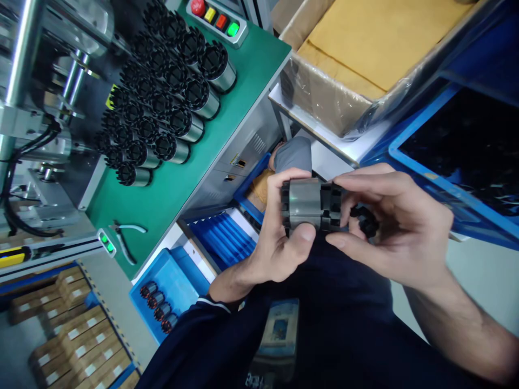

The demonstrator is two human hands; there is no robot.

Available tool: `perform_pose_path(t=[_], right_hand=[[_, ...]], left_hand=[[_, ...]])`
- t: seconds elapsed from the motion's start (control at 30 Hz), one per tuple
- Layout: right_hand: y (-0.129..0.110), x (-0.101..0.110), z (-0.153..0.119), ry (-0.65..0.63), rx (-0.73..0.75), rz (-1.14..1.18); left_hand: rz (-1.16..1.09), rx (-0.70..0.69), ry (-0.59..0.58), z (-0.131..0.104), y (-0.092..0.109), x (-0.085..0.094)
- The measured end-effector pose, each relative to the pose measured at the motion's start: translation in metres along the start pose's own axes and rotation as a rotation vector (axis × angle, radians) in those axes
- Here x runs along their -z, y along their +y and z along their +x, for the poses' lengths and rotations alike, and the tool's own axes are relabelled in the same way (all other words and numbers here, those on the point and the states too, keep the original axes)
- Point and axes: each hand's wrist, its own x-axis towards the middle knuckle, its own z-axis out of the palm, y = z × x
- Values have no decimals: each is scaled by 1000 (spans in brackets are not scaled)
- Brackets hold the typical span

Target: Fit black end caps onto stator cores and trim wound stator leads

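Note:
My left hand (pixel 279 232) grips a grey metal stator core (pixel 305 204) with a black plastic end. My right hand (pixel 389 221) pinches the black slotted end piece (pixel 335 205) at the core's right end, and a second black plastic part (pixel 367 220) sits inside its curled fingers. Both hands are held above my lap, in front of a dark garment.
Several finished cores with black ends (pixel 170 102) lie in rows on the green bench (pixel 227 135). Pliers (pixel 125 240) lie near its edge. A button panel (pixel 217 19), a machine (pixel 48 108), blue bins (pixel 170 281) (pixel 446 178) and a cardboard box (pixel 365 59) surround it.

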Motion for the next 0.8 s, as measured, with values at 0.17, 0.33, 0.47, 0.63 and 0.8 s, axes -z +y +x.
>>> perform_pose_path(t=[0.17,0.33,0.47,0.63,0.8], right_hand=[[5,3,-2,4,-11,50],[16,-2,-3,19,66,56],[18,-13,0,87,19,-36],[2,-22,3,314,65,-114],[-6,-34,-3,191,-42,-119]], left_hand=[[63,-101,-94,1,9,2],[111,-6,-155,-3,18,6],[41,85,-134,-4,3,8],[-308,407,82,8,-21,-5],[-293,312,37,6,-30,-13]])
